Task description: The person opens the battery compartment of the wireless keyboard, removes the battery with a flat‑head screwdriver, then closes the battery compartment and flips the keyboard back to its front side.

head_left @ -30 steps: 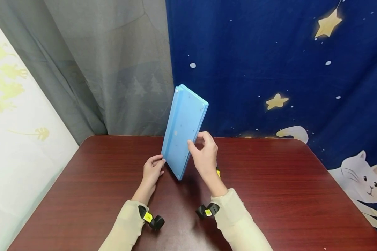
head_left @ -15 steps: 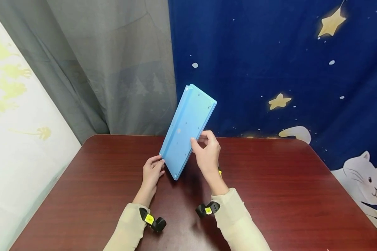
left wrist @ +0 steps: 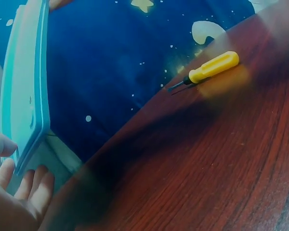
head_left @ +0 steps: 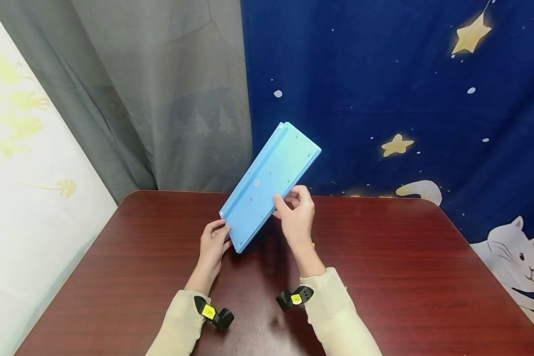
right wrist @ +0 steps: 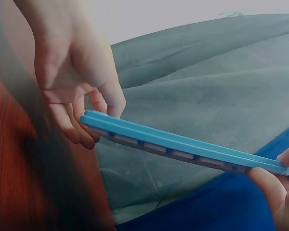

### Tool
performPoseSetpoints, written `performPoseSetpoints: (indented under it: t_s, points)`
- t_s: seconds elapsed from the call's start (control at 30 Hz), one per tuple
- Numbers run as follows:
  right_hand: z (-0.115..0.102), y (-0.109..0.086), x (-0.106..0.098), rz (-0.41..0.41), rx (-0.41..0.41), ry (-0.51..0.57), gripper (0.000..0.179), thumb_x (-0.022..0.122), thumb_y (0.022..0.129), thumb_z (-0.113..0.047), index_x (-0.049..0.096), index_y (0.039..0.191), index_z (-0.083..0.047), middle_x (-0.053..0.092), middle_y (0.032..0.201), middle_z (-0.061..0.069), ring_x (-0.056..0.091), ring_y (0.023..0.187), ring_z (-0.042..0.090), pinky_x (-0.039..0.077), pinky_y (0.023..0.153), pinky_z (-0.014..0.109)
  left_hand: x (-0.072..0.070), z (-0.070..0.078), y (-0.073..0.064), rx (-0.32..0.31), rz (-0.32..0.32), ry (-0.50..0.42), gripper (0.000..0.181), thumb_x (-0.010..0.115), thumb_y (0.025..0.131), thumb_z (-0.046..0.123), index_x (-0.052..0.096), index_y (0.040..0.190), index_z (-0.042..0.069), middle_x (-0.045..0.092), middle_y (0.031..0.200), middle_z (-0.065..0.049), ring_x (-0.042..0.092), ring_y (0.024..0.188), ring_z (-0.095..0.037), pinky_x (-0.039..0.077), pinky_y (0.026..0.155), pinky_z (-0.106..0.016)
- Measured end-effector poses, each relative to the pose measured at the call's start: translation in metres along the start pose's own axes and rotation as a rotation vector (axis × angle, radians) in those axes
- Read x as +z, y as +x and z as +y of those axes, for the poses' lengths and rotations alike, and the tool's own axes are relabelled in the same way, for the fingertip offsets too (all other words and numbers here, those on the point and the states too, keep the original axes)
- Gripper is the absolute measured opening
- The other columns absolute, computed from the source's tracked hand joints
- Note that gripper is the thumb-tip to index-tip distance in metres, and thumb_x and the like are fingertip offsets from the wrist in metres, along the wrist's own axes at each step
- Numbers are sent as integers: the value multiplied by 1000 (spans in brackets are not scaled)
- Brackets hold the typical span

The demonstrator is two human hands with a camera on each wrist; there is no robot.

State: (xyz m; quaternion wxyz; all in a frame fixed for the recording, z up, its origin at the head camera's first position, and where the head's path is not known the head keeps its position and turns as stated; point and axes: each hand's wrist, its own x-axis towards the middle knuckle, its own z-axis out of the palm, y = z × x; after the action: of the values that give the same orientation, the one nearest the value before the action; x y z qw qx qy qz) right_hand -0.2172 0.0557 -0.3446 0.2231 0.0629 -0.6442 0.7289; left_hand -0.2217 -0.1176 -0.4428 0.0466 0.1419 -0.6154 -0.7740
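A light blue keyboard (head_left: 267, 185) is held tilted above the table, its underside with small screws and round feet towards the head camera. In the right wrist view its edge shows, with a row of keycaps (right wrist: 180, 155) along the other face. My left hand (head_left: 211, 248) pinches the lower left corner between thumb and fingers. My right hand (head_left: 297, 220) grips the right long edge, thumb on the underside, fingers behind. On the table lies a screwdriver (left wrist: 214, 67) with a yellow handle, mostly hidden behind my right wrist in the head view.
The dark red wooden table (head_left: 405, 277) has rounded far corners. Behind it hang a grey curtain (head_left: 187, 74) and a blue curtain (head_left: 347, 89) with stars and a cat. Black wrist cameras (head_left: 215, 312) sit on both cream sleeves.
The keyboard has leaned clockwise, its upper end swinging to the right and its lower end shifting slightly left. Both hands keep their hold; the right hand has moved a little right.
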Motion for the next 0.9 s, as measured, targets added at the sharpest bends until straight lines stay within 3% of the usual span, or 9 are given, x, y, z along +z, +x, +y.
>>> performPoseSetpoints:
  t_s: [0.2,0.47,0.63,0.9]
  points:
    - [6,2,-1,21,-9,71,21,62,80,8,48,95,6,57,83,14,61,67,14,52,55,41,-2,1,2,-27,-88,-163,37,46,94,6,36,130,4,46,119,-15,56,94,-12,48,74,-25]
    - [12,2,-3,29,16,158,22,60,81,9,45,97,7,54,85,14,60,68,17,52,53,33,-8,9,-1,-117,-211,-448,49,34,98,1,18,144,8,32,136,-12,53,101,-10,46,80,-27]
    - [15,1,-3,20,45,205,22,59,80,10,44,96,5,54,85,13,60,66,17,52,52,31,-8,17,-9,-126,-177,-514,51,28,98,-2,14,146,8,32,133,-11,47,109,-12,44,82,-26]
    - [15,0,-2,-2,75,222,22,60,78,9,45,94,5,54,82,17,59,65,16,52,55,38,-6,27,-18,-144,-54,-548,52,29,97,-4,18,146,8,25,144,-13,33,125,-17,37,93,-27]
